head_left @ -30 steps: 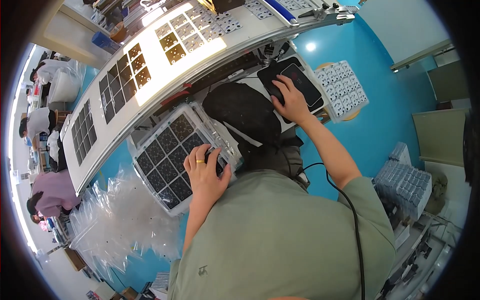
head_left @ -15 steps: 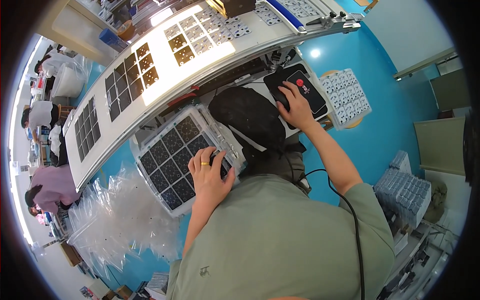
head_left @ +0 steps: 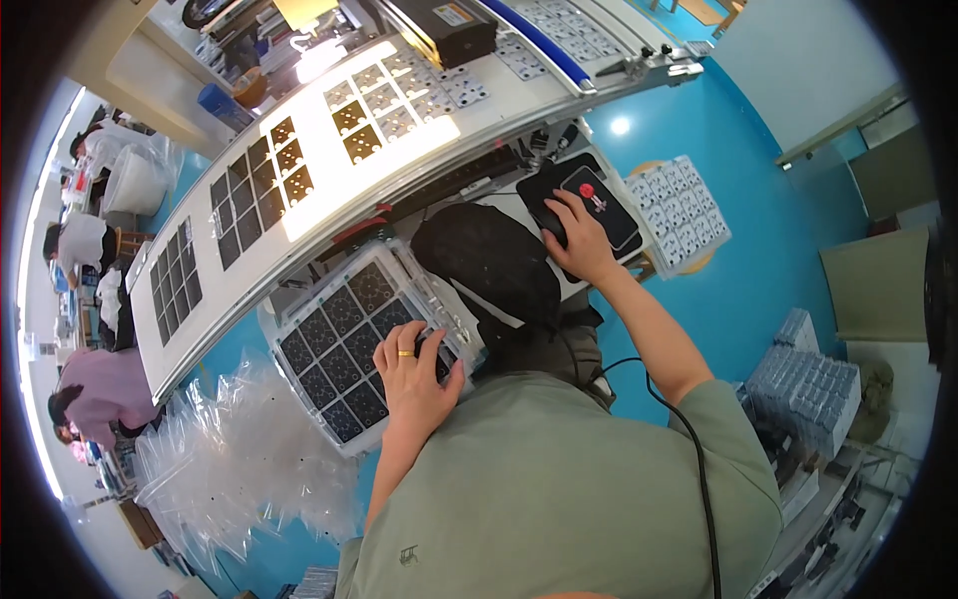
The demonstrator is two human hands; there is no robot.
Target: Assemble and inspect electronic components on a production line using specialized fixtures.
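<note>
Dark square panels (head_left: 315, 329) lie in rows in a pale tray (head_left: 349, 446) to your left, below the near edge of the white tabletop (head_left: 212, 299). Your left hand (head_left: 411, 377) is over the tray's near right side, fingers bent and spread, thumb apart from them, with a gold-coloured ring (head_left: 405, 352) on one finger. A dark panel shows between thumb and forefinger, but you cannot tell whether the hand is gripping it or merely resting there.

Your right hand (head_left: 582, 245) is well apart from the left, its fingers bent over a black, mouse-like object (head_left: 548, 218) beside a black pad (head_left: 621, 228) with a red mark. Much of that object is hidden, so how firmly you hold it cannot be told.

Just beyond the pad, to its right, another tray (head_left: 681, 215) carries rows of pale pieces with dark spots. Up on the tabletop, dark panels lie in separate groups, some against a brightly lit patch. Crumpled clear plastic (head_left: 249, 464) spreads below and left of your panel tray, over the blue floor (head_left: 768, 250).
</note>
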